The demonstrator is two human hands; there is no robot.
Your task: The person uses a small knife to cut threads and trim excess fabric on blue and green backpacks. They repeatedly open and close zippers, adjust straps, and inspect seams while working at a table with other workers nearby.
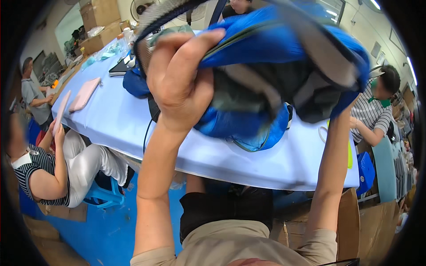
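Backpack (266,75), blue with grey straps, hangs lifted above the table (248,159), its long axis running left-right. Left hand (179,84) clenches its left edge; right hand is hidden behind the fabric, grip unclear. Farther left lie a pink flat case (84,94) and cardboard boxes (100,26).

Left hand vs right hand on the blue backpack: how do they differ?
The left hand is in full view, fingers curled over the edge of the blue backpack; the right hand is hidden behind the backpack's right side, with only its forearm showing. The left hand grips near the backpack's upper left, by the grey strap; the right arm rises to its lower right edge. Both arms are raised, holding the backpack up above the light blue table.
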